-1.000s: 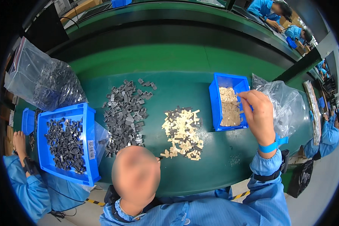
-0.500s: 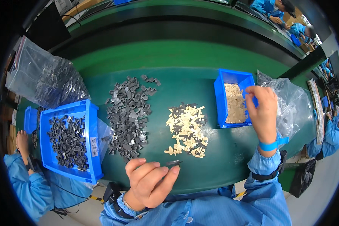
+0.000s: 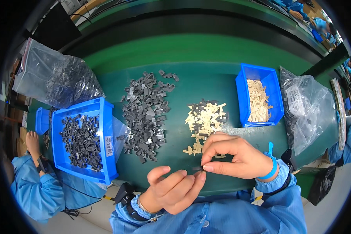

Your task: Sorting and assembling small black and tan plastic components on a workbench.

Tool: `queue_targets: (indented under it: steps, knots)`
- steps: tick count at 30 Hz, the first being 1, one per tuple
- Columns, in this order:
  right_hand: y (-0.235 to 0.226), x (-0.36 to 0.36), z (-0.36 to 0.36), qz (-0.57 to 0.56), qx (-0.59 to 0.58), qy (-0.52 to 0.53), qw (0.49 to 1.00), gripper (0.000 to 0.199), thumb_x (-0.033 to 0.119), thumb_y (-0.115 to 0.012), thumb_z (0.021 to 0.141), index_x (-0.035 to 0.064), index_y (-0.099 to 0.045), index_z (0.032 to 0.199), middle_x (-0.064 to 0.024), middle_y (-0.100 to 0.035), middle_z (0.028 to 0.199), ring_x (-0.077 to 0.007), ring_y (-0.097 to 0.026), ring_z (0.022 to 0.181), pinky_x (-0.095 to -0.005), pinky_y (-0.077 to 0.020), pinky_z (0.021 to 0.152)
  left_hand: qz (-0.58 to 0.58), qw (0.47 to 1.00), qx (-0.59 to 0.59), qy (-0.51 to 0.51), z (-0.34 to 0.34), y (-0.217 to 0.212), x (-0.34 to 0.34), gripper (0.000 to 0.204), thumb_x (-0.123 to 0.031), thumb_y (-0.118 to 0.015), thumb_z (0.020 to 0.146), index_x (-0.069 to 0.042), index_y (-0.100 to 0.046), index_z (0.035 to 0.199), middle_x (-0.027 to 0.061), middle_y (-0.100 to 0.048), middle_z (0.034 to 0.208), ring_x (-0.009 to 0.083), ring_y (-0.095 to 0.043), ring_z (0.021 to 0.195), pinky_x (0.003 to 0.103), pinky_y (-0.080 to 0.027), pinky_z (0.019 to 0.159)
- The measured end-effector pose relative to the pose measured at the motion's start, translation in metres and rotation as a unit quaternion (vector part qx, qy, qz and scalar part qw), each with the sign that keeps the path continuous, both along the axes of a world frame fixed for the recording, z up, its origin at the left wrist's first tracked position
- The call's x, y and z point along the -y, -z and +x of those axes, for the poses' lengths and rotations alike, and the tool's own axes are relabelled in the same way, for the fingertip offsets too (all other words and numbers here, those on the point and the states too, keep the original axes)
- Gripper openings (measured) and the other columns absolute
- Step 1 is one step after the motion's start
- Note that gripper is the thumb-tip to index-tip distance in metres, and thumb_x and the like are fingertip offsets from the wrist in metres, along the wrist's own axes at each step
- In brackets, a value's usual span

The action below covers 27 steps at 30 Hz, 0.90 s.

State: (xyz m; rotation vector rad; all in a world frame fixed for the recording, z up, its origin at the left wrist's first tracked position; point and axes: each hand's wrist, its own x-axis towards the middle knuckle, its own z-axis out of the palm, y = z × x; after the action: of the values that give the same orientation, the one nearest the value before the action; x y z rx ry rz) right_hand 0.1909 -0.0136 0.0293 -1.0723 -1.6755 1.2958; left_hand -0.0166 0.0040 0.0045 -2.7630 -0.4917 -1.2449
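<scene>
- Lying at far left: clear plastic bag (image 3: 54,80) w/ dark grey parts inside, on the green table (image 3: 206,50).
- Below it, a small blue bin (image 3: 41,121), partly hidden; a co-worker's hand (image 3: 32,142) in a blue sleeve sits just beside it.
- Large blue bin (image 3: 72,115) next: filled w/ dark grey parts, white label on its right wall.
- Centre-left: loose pile of grey parts (image 3: 146,109) spread on the table, just right of the large bin.
- Centre: pile of cream parts (image 3: 204,121), a few dark pcs mixed in at its top.
- Low centre: left hand (image 3: 173,191), palm up, fingers curled loosely, fingertips meeting the right hand; it touches the small dark part (image 3: 197,168) from below.
- Small dark part sits btwn both hands, just in front of the cream pile, above the table's near edge.
- Right hand (image 3: 236,158): thumb & forefinger pinched narrow on the small dark part; blue wristband on the wrist.
- Right-centre: blue bin of cream parts (image 3: 257,76), well apart from the hands.
- Far right: crumpled clear bag (image 3: 310,107), contents not clear.
</scene>
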Motion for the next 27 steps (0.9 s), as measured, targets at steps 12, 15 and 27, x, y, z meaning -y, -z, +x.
queue_targets:
  steps: [12,15,27]
  knots:
    - [-0.015,0.008,-0.010,0.162,0.088,0.203,0.962,0.011,0.007,-0.065,0.070,0.0027,-0.056,0.074,-0.0084,-0.055,0.080,-0.0256,-0.052,0.072,-0.0340,-0.0399,0.063,-0.114,0.975,-0.063,-0.178,-0.003,0.002,-0.034,0.046,-0.018,-0.078,0.056,-0.005,-0.060,0.097,0.0088,-0.053,0.090,0.0256,-0.050,0.081,0.039,-0.038,0.074]
    - [-0.039,0.014,-0.022,0.232,-0.050,0.085,0.968,0.008,0.007,-0.065,0.072,0.0038,-0.059,0.067,-0.0083,-0.055,0.075,-0.0224,-0.052,0.065,-0.0312,-0.0406,0.057,-0.105,0.949,-0.107,-0.277,-0.012,0.008,-0.050,0.034,-0.012,-0.072,0.062,-0.002,-0.061,0.093,0.0083,-0.052,0.087,0.0254,-0.049,0.076,0.037,-0.036,0.069]
    - [-0.091,0.038,-0.061,0.032,-0.280,0.215,0.935,0.023,0.004,-0.056,0.067,0.0044,-0.037,0.055,-0.0071,-0.035,0.053,-0.0217,-0.040,0.053,-0.0340,-0.0365,0.055,-0.149,0.942,-0.100,-0.283,0.002,0.018,-0.078,0.009,-0.002,-0.067,0.063,-0.002,-0.063,0.071,0.0112,-0.058,0.074,0.0291,-0.055,0.066,0.038,-0.043,0.060]
